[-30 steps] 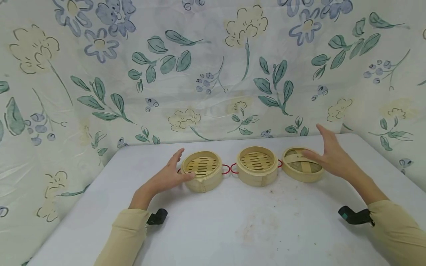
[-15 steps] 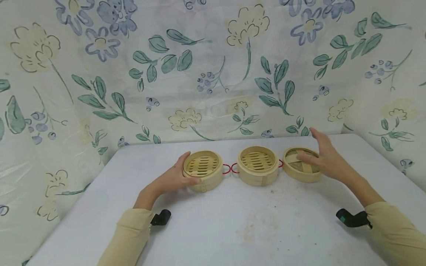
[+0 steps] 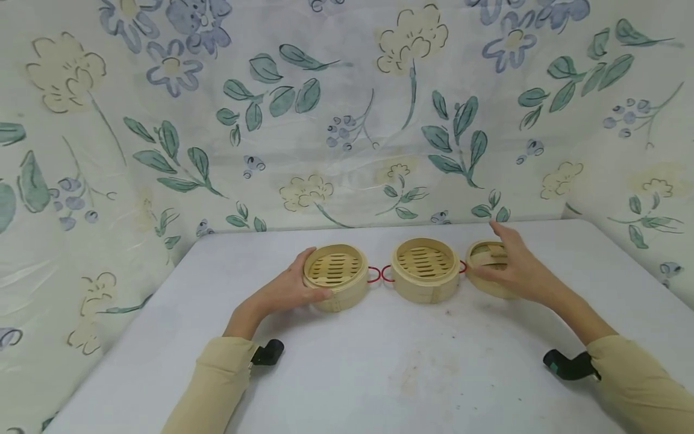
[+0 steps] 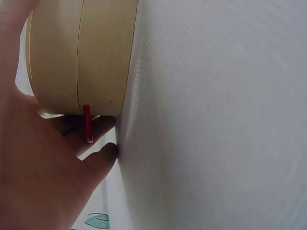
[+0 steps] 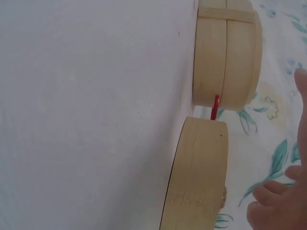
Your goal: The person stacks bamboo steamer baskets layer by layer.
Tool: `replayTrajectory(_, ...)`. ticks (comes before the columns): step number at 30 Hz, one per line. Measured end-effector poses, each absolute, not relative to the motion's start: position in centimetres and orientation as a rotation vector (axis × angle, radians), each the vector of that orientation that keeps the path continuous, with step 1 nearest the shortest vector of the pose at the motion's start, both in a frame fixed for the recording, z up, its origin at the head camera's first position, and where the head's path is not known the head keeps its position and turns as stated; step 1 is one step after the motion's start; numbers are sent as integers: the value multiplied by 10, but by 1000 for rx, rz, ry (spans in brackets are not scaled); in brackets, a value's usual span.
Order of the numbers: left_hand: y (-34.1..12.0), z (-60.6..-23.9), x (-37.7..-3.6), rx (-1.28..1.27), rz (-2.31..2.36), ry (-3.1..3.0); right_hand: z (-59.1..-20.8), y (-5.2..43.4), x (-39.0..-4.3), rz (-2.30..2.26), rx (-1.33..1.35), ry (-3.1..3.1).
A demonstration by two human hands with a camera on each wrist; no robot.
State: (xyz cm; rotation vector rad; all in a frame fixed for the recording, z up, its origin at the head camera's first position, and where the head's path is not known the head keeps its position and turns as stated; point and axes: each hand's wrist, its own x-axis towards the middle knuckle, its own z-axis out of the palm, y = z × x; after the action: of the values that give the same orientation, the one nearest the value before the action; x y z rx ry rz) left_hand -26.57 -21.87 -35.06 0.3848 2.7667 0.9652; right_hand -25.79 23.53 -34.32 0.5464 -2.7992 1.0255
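Your left hand [image 3: 290,289] grips the left bamboo steamer [image 3: 337,271], thumb against its front and fingers round its left side; in the left wrist view a red handle [image 4: 88,123] juts out beside your fingers. Your right hand [image 3: 522,271] holds nothing: it hovers over the bamboo lid [image 5: 199,172], thumb and fingers spread apart. Between those two stands the middle steamer [image 3: 425,271], its slotted floor facing up. All three sit in a row toward the table's [image 3: 368,374] far edge, before a flower-patterned cloth [image 3: 358,175].

The left hand [image 3: 284,290] has gripped a steamer [image 3: 347,295], the right hand [image 3: 523,268] neared the lid [image 3: 482,257].
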Motion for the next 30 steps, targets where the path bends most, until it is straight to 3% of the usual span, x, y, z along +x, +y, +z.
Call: replayTrajectory(30,-217,-349,-265,372,1020,2740,-352,194,-260,1055,591,-2876)
